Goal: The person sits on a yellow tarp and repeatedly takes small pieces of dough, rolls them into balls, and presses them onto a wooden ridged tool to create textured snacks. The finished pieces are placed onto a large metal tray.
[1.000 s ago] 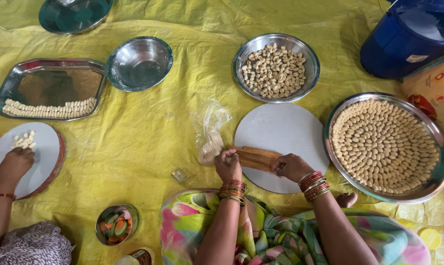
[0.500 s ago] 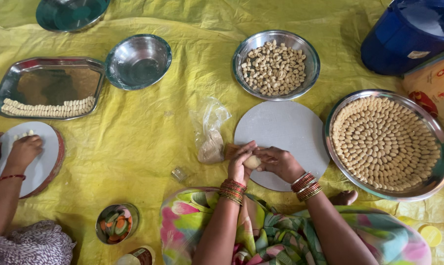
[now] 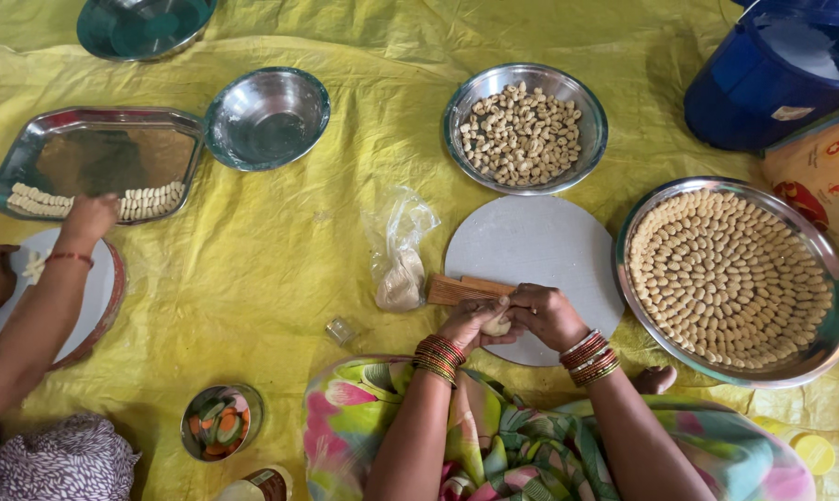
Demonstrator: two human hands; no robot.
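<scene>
Two hands meet at the near edge of our round board: our left hand and right hand close together around a small dough lump. It looks soft, light and easily squashed, so we judge fingertips best. A ridged wooden comb lies just left, a plastic bag beyond it. Far is a bowl of shaped pieces; right, a full tray. At far left, another person's hand reaches a square tray.
</scene>
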